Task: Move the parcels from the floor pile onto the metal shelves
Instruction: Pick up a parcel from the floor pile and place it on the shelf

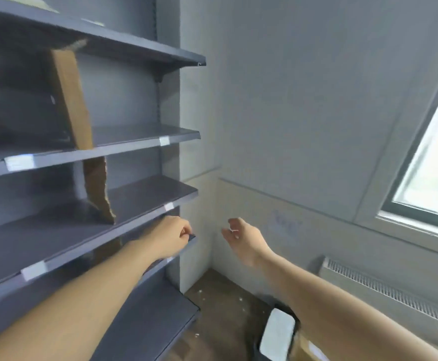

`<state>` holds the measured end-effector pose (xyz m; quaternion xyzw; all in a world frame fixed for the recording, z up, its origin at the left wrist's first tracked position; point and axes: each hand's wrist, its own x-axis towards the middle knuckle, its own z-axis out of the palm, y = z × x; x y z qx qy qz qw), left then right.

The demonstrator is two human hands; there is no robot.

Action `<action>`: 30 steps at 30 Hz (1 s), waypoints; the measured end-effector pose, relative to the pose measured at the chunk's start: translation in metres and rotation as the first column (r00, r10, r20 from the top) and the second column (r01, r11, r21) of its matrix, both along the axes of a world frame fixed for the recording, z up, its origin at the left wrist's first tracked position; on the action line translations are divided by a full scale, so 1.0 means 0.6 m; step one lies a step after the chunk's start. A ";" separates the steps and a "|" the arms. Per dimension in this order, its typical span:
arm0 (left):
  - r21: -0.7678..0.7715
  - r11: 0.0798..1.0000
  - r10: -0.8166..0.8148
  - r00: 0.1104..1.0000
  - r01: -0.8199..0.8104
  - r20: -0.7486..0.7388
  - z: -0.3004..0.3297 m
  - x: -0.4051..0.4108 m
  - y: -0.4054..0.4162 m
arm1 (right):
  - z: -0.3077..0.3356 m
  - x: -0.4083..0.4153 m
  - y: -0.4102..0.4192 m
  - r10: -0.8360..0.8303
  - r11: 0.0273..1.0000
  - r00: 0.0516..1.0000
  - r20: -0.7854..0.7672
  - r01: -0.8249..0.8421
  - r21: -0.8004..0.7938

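Grey panelled wall (303,100) ahead, window (431,178) at right, radiator (395,290) below it, brown floor (223,303) in the corner. Grey metal shelves (139,136) at left, several tiers, white label strips on the front edges.

Left hand (172,237): extended to the right front corner of a lower shelf, fingers curled over the shelf edge, gripping it. No parcel in this hand.

Right hand (241,235): raised in open air just right of the shelves, fingers loosely curled, holding nothing. Hands apart, at similar height.

Parcels on the shelves: brown cardboard parcel (72,100) standing on edge on the upper middle tier, top edge ragged; second brown piece (98,191) on the tier below, leaning, torn along one side. Both above and left of the left hand, well apart from the right.

Parcels on the floor: white padded parcel (277,334) in a dark wrapper, beside a brown box (309,347), at bottom right, under the right forearm. Blurred; details not discernible.
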<state>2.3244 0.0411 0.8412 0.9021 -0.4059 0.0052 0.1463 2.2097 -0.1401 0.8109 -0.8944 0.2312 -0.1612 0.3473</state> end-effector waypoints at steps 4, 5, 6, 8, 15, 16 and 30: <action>0.099 0.983 -0.148 0.986 0.155 -0.075 -0.056 -0.090 -0.137 | -0.086 -0.145 -0.115 -0.186 0.982 0.975 -0.125 0.189 0.017; 0.120 0.972 -0.190 0.978 0.201 -0.091 -0.068 -0.109 -0.170 | -0.101 -0.176 -0.141 -0.232 0.971 0.960 -0.159 0.239 0.024; 0.138 0.959 -0.234 0.966 0.248 -0.108 -0.080 -0.128 -0.204 | -0.114 -0.205 -0.167 -0.274 0.958 0.944 -0.186 0.285 0.037; 0.170 0.932 -0.302 0.945 0.321 -0.128 -0.101 -0.160 -0.264 | -0.133 -0.251 -0.212 -0.338 0.933 0.916 -0.215 0.357 0.054; 0.206 0.825 -0.496 0.848 0.527 -0.184 -0.167 -0.220 -0.498 | -0.184 -0.334 -0.366 -0.486 0.853 0.836 -0.253 0.517 0.071; 0.198 0.813 -0.513 0.835 0.547 -0.200 -0.182 -0.221 -0.534 | -0.193 -0.338 -0.389 -0.500 0.844 0.827 -0.259 0.532 0.070; 0.323 0.642 -0.531 0.707 0.696 -0.467 -0.513 -0.206 -0.913 | -0.465 -0.351 -0.661 -0.536 0.710 0.675 -0.508 0.685 0.162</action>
